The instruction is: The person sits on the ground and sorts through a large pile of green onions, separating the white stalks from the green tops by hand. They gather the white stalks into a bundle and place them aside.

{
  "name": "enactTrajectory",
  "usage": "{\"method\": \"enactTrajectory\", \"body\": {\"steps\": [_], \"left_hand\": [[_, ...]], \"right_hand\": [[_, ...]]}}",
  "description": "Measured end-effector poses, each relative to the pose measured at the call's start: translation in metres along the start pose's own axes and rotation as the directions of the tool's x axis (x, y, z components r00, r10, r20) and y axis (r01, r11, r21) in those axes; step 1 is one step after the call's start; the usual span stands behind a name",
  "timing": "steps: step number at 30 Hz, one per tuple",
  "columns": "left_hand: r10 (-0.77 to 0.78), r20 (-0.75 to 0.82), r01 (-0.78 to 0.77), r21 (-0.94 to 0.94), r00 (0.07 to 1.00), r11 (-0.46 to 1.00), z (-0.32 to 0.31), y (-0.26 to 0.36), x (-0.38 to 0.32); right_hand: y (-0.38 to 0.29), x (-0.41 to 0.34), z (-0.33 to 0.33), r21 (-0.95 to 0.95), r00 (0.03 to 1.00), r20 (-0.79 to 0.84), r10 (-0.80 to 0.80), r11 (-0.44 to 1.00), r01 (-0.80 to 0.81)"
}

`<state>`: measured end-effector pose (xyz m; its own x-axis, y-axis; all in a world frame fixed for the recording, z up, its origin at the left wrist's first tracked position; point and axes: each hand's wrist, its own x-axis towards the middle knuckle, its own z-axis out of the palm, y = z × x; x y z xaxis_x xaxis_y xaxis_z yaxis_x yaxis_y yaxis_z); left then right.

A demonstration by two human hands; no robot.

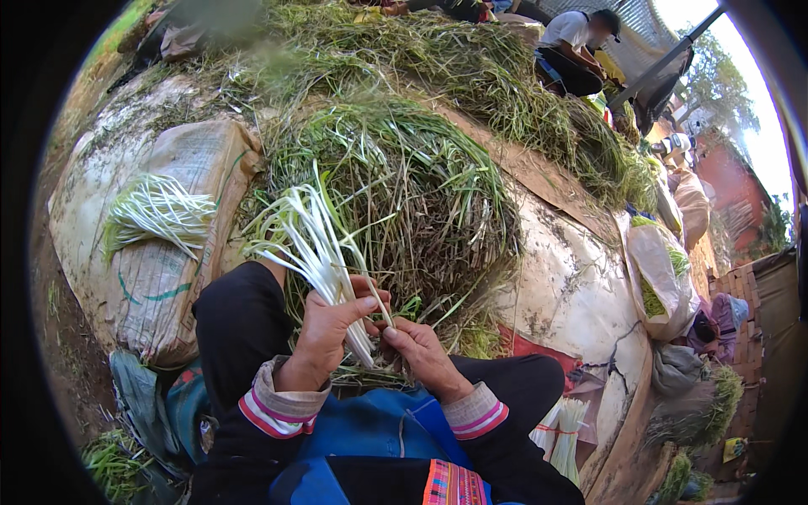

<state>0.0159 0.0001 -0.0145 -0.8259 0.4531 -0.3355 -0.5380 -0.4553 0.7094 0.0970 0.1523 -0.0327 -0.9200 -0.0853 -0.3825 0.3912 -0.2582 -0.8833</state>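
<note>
My left hand (325,331) is closed around a bunch of long white stalks with pale green tips (322,252), which fan out up and to the left. My right hand (420,353) pinches the lower end of a single stalk (374,284) that stands slightly apart from the bunch. Just beyond my hands lies a big heap of green and brownish leafy plants (404,208). To the left, a pile of similar white stalks (164,211) rests on a stuffed woven sack (164,297). The fingers of my right hand are partly hidden.
Tied bundles of pale stalks (565,432) lie beside my right knee. A white bag (659,278) holding green produce stands at the right. A band of cut greens (480,76) runs across the back, where a person (574,53) crouches. Another person (719,325) is at far right.
</note>
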Motion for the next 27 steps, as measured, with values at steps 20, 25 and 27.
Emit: {"method": "enactTrajectory", "body": {"steps": [20,25,27], "left_hand": [[0.207,-0.213,-0.247,-0.183,0.955,0.951,-0.014,0.012,0.0],[0.31,-0.363,-0.39,-0.171,0.878,0.905,-0.024,0.027,0.002],[0.327,-0.343,-0.401,-0.171,0.88,0.9,-0.026,0.03,0.002]], "right_hand": [[0.003,-0.031,-0.034,-0.55,0.865,-0.283,-0.414,0.809,0.207],[-0.026,-0.038,-0.12,-0.993,0.785,-0.117,-0.608,0.05,-0.109],[-0.043,-0.039,-0.146,-0.887,0.823,-0.329,-0.463,-0.147,-0.437]]}}
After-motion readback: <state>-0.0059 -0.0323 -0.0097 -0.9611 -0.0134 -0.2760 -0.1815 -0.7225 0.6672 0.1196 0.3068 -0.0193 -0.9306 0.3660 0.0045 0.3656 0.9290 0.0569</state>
